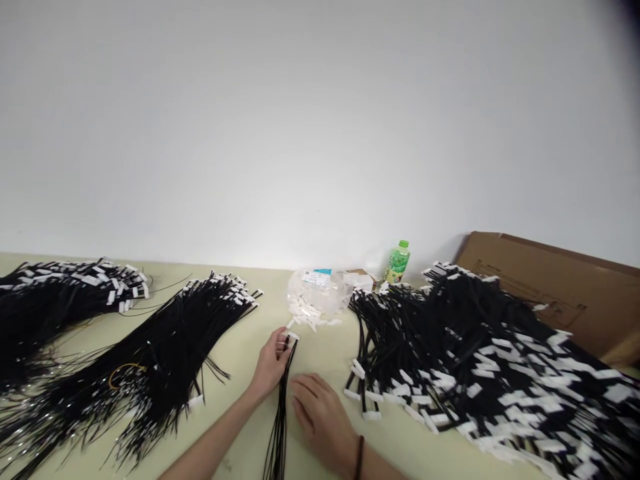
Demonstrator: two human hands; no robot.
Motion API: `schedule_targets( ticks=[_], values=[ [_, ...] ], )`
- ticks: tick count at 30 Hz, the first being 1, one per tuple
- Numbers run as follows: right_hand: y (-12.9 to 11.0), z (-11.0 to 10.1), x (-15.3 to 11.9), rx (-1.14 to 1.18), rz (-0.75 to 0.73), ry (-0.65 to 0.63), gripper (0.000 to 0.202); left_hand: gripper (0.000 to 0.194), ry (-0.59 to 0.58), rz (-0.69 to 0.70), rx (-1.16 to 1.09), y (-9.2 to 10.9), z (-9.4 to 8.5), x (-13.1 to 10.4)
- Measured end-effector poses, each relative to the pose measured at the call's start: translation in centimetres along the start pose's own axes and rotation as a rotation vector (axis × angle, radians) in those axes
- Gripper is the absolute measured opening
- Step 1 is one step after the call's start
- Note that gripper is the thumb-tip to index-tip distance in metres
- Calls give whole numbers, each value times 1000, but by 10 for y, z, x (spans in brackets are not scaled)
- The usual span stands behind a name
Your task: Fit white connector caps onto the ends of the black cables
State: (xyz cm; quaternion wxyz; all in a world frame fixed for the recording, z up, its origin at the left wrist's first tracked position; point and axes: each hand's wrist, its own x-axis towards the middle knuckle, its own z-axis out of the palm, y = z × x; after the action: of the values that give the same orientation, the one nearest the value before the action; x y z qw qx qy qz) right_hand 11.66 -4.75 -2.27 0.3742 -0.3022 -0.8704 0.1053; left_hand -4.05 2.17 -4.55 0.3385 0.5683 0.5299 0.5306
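My left hand is closed on a wire harness, thumb and fingers gripping it just below its white connector. The harness's black wires run down the table toward me, between my two forearms. My right hand rests beside these wires on their right, palm down, with loosely bent fingers and nothing visible in them. Its thumb stands apart from the fingers. Just beyond my left hand, loose white connectors spill from a clear plastic bag with a label.
To the right lies a big heap of black cables with white connectors. Bundles of black wires and another pile lie left. A green-capped bottle, a small box and a cardboard box stand near the wall.
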Motion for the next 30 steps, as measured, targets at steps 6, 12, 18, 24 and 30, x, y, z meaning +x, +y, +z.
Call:
schedule_targets(
  ticks=[6,12,18,24,30],
  values=[
    [40,-11,34,-223,289,-35,30,52,-30,-183,-280,16,-9,6],
    [74,-13,85,-453,536,-139,17,43,-56,-230,-260,26,-18,9],
    [86,10,97,-486,602,-137,20,37,-70,-196,-229,23,-21,12],
    [71,2,71,-365,462,-86,20,38,-43,-204,-225,18,-25,13],
    [60,-10,41,-54,410,43,9,39,55,-285,-382,18,1,19]
  ],
)
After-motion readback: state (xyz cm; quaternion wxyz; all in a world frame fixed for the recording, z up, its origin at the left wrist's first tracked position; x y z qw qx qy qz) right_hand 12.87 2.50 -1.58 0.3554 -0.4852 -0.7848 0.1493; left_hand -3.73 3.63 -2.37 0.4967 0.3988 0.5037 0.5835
